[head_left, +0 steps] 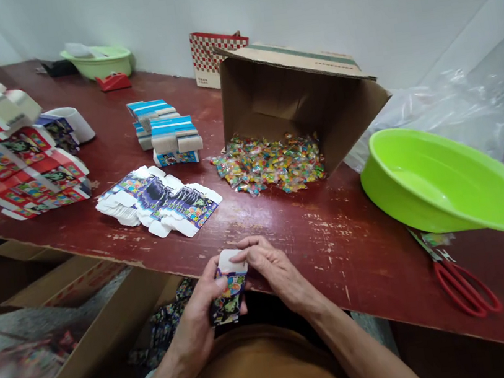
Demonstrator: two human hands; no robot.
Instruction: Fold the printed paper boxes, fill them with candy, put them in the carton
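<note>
Close to my body, just off the table's front edge, my left hand (206,298) is wrapped round a small dark printed box (230,298) with a white end flap standing up. The fingers of my right hand (269,265) are closed at that flap, pinching or pressing it; the fingertips partly cover it. Beyond my hands lies a fanned stack of flat purple printed cartons (159,199). Small wrapped candies (271,161) spill in a heap from a cardboard box (298,88) lying on its side.
Blue-topped carton bundles (174,137) stand behind the flat stack, with red carton bundles (18,165) piled at left. A tilted green basin (448,186) and red-handled scissors (465,284) are at right. Below the edge, an open carton (98,329) holds dark packets (163,323).
</note>
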